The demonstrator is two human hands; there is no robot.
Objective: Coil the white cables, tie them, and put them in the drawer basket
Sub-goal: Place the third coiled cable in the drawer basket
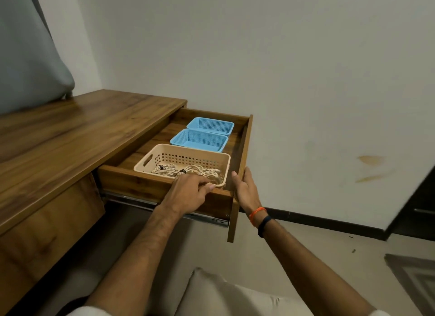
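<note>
From your head camera, your left hand [191, 186] reaches over the open drawer's [164, 186] side, palm down, fingers loosely curled on the near rim of the beige basket [221, 160]. Whether it grips anything, you cannot tell. The coiled white cables [188, 169] lie inside that basket, just beyond your fingertips. Your right hand [246, 186] clasps the drawer front [240, 155], thumb inside.
</note>
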